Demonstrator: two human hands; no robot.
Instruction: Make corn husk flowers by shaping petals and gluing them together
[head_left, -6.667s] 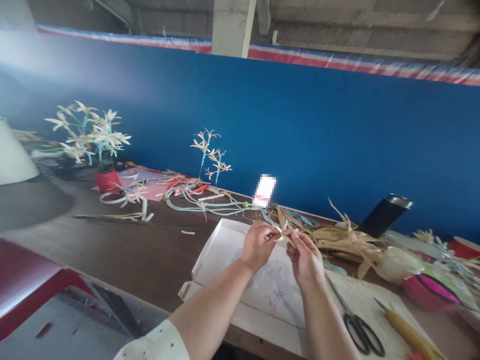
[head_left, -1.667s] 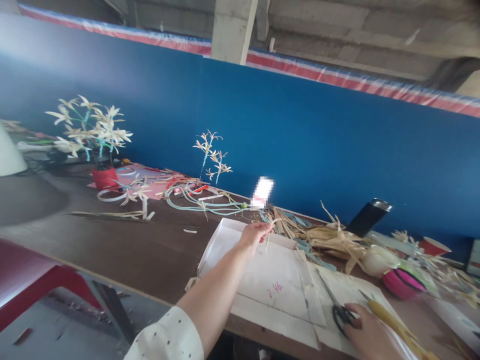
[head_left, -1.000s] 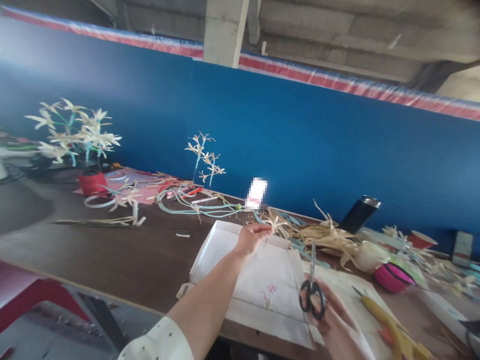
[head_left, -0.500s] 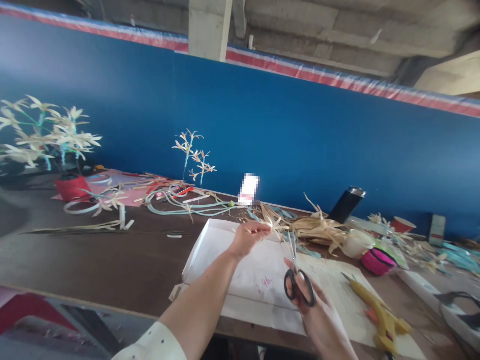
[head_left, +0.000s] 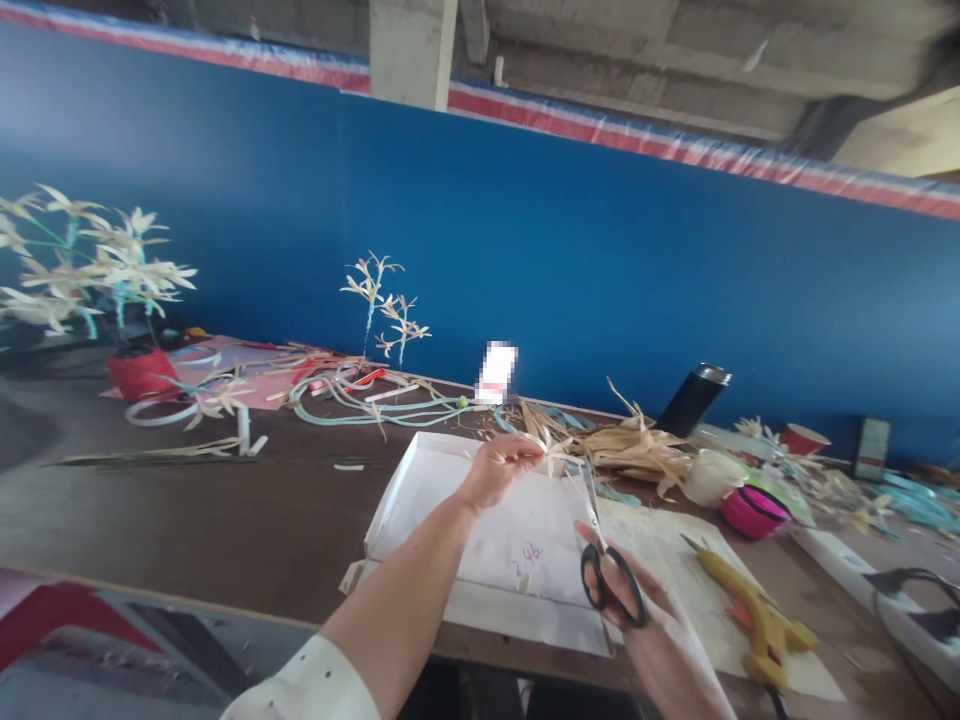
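My left hand (head_left: 495, 472) pinches a pale dried-husk flower (head_left: 554, 452) between thumb and fingertips, its thin petals pointing right. Below and right of it, my right hand (head_left: 660, 625) grips black-handled scissors (head_left: 595, 520) with fingers in the loops. The scissor blades point up, nearly together, just right of the flower and apart from it. Beneath both hands lies a shallow white box lid (head_left: 480, 600) with pink handwriting (head_left: 528, 557). A small pale scrap (head_left: 523, 582) shows near the writing.
Dried husks (head_left: 630, 450) are heaped behind the lid. A yellow glue gun (head_left: 765, 610) lies on paper at right, near a pink pouch (head_left: 755, 511) and a white power strip (head_left: 847, 570). A black flask (head_left: 694, 400) leans against the blue partition (head_left: 600, 250). Husk flowers (head_left: 135, 265) stand left.
The scissors have shifted slightly right and down, and their blades have come closer together. A pale scrap now shows over the lid. My left hand has barely moved.
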